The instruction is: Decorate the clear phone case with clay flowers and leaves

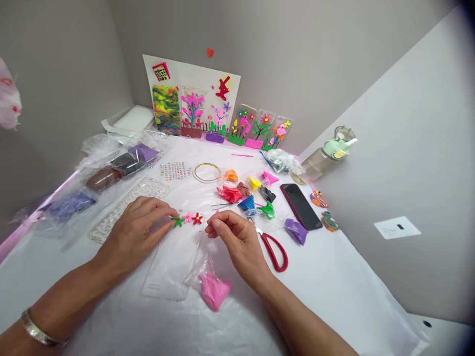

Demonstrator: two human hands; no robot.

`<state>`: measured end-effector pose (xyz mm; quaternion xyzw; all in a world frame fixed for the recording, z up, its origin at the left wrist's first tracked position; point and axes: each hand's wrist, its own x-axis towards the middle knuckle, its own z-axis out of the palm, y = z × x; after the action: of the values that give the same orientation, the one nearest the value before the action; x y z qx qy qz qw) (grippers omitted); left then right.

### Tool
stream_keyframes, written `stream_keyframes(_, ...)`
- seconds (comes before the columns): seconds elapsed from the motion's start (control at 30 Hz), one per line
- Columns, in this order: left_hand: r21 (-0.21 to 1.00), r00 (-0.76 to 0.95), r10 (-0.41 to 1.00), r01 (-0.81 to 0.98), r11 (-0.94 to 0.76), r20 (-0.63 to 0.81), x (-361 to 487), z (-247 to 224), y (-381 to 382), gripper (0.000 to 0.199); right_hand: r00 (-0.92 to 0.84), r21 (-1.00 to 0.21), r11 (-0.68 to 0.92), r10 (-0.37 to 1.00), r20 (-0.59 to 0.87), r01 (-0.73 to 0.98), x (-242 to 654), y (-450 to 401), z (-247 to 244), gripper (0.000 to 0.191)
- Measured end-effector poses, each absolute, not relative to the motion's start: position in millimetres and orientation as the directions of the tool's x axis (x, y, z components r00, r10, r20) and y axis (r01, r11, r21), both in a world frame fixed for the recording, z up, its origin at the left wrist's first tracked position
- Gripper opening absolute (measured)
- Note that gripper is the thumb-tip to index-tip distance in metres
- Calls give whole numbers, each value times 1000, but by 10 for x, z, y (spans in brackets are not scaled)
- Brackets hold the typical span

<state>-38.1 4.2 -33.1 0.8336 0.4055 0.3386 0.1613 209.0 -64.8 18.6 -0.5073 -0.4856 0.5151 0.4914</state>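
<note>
A clear phone case [168, 272] lies flat before me, with a row of three small clay flowers near its far end: a green flower [177, 221], a pink flower [188, 217] and a red flower [197, 218]. My left hand [135, 230] reaches in from the left, its thumb and index fingertip closed about the green flower's left side. Just right of the red flower, my right hand [237, 237] is closed in a pinch; whatever is between its fingertips is too small to make out. Pink clay [215, 290] in a plastic wrapper sits by the case's near right corner.
Red-handled scissors [276, 253] and a dark phone [301, 206] lie to the right. Several wrapped clay lumps, including red clay [229, 194], are beyond my right hand. A textured clear case [128, 207] and bagged clay [106, 178] occupy the left. Decorated cases [242, 126] lean at the wall.
</note>
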Motion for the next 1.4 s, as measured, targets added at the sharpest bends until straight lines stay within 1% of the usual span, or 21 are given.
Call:
stream_keyframes(0.2, 536, 457, 770, 553, -638, 445, -370, -363, 47, 25, -11, -998, -57, 998, -57, -16, 2081, -646, 182, 29)
stream_keyframes(0.43, 498, 477, 740, 548, -672, 474, -383, -364, 49, 22, -12, -998, -58, 998, -58, -6, 2092, -647, 192, 29)
stream_keyframes(0.6, 553, 449, 776, 545, -630, 442, -380, -334, 36, 22, -9, -999, -42, 999, -42, -6, 2099, -647, 189, 31)
stream_keyframes(0.7, 565, 429, 783, 542, -622, 451, -385, -321, 37, 21, -2, -999, -33, 999, -33, 4, 2103, -644, 194, 31)
stream_keyframes(0.9, 534, 455, 810, 610, -586, 369, -425, -337, 66, 21, -2, -999, -39, 999, -39, 6, 2109, -640, 197, 30)
stream_keyframes(1.13, 518, 472, 805, 616, -593, 360, -423, -397, 116, 29, -16, -998, -54, 998, -54, 18, 2096, -645, 176, 31)
stream_keyframes(1.27, 549, 462, 808, 594, -588, 366, -398, -316, 104, 24, -19, -998, -55, 998, -55, 17, 2089, -647, 175, 30)
stream_keyframes(1.4, 618, 425, 840, 573, -538, 338, -388, -240, 59, 23, -15, -998, -58, 998, -59, 14, 2095, -646, 164, 30)
